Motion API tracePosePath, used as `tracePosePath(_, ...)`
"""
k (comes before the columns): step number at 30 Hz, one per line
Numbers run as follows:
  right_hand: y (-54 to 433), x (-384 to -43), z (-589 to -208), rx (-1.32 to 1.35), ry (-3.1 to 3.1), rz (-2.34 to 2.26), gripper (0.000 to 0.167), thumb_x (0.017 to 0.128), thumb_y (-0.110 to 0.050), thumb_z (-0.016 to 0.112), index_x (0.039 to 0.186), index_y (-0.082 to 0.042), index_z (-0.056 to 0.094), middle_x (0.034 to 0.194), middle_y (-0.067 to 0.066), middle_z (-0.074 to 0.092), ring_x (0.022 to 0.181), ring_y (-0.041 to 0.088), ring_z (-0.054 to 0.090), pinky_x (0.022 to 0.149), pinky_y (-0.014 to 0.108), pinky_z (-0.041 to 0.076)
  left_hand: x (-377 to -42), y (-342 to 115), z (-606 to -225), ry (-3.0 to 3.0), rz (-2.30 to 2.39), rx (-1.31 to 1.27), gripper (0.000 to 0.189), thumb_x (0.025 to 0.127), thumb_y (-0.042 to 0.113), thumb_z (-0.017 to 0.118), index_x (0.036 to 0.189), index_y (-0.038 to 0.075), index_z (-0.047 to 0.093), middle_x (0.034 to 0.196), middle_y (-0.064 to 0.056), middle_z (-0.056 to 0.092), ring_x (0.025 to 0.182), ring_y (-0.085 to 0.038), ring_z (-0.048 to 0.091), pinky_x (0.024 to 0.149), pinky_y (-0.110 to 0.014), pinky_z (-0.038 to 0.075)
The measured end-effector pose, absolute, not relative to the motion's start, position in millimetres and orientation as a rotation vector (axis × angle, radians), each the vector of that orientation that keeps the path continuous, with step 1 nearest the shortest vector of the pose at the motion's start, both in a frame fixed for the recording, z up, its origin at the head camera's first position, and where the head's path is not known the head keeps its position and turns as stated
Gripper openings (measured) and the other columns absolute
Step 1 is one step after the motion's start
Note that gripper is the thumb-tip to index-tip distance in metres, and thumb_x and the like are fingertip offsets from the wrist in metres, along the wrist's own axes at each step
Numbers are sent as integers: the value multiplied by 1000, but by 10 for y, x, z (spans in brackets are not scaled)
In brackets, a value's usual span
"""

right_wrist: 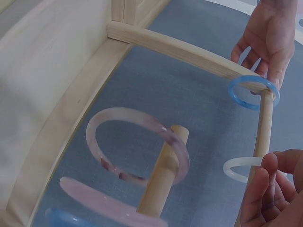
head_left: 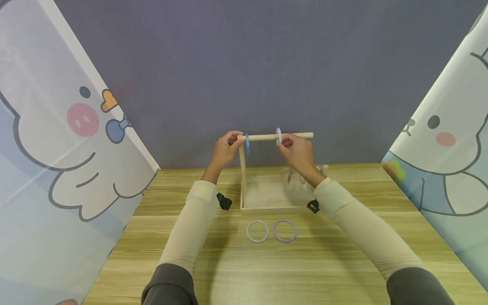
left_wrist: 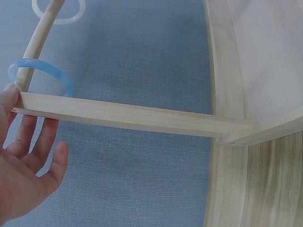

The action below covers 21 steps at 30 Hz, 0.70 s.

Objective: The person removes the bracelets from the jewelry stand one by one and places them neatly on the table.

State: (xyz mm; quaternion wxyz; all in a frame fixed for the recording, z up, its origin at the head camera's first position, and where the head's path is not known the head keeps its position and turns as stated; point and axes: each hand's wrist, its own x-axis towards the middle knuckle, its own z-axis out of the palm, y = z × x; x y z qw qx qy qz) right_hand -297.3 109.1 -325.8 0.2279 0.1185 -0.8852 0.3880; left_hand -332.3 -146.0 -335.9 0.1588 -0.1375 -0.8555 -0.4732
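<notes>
A wooden bangle stand has an upright post (head_left: 242, 165) with a round top rod (head_left: 263, 137). My left hand (head_left: 225, 149) grips the corner where post and rod meet, thumb on one side and fingers on the other. Close to that corner, a translucent blue bangle (left_wrist: 47, 67) hangs around the rod. Farther along, my right hand (head_left: 299, 152) pinches a white bangle (right_wrist: 227, 168) between thumb and fingertips; the rod passes through it. A mottled bangle (right_wrist: 102, 161), a pink one (right_wrist: 106, 201) and a blue one (right_wrist: 68, 219) sit at the lower rod (right_wrist: 161, 175).
The stand's shallow wooden base (head_left: 274, 210) rests on the wood-grain table (head_left: 160, 237). Before it lie a whitish bangle (head_left: 248, 231) and a lavender bangle (head_left: 274, 231), flat and side by side. A grey panel (head_left: 244, 76) rises behind; cartoon-printed panels flank both sides.
</notes>
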Motion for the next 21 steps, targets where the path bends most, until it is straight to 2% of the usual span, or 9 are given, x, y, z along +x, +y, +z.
tracePosePath(8, 1162, -2971, -3243, 329, -2428, 1036, 22, 93, -22, 72, 109, -7, 75, 101, 11, 79, 83, 29, 71, 68, 33, 45, -3301, -1471, -3335, -2472, -1342, -380, 32, 102, 32, 65, 129, 16, 66, 122, -13, 72, 113, -31, 70, 96, -49, 56)
tracePosePath(11, 1189, -2973, -3253, 316, -2427, 1048, 22, 93, -22, 72, 109, -7, 75, 101, 11, 79, 81, 28, 71, 65, 31, 45, -3298, -1475, -3331, -2472, -1333, -382, 32, 102, 32, 65, 129, 16, 66, 121, -13, 72, 113, -32, 70, 96, -49, 56)
tracePosePath(16, 1263, -2970, -3256, 303, -2422, 1046, 21, 93, -22, 72, 109, -8, 75, 100, 11, 79, 70, 25, 67, 58, 29, 43, -3290, -1486, -3330, -2483, -1333, -383, 32, 102, 34, 64, 130, 17, 65, 121, -13, 71, 113, -32, 69, 96, -50, 56)
tracePosePath(21, 1359, -2952, -3233, 320, -2407, 1023, 22, 93, -20, 73, 108, -5, 75, 99, 14, 79, 64, 24, 60, 55, 29, 40, -3291, -1488, -3334, -2491, -1351, -384, 33, 102, 35, 63, 131, 18, 65, 123, -12, 71, 115, -31, 69, 97, -50, 56)
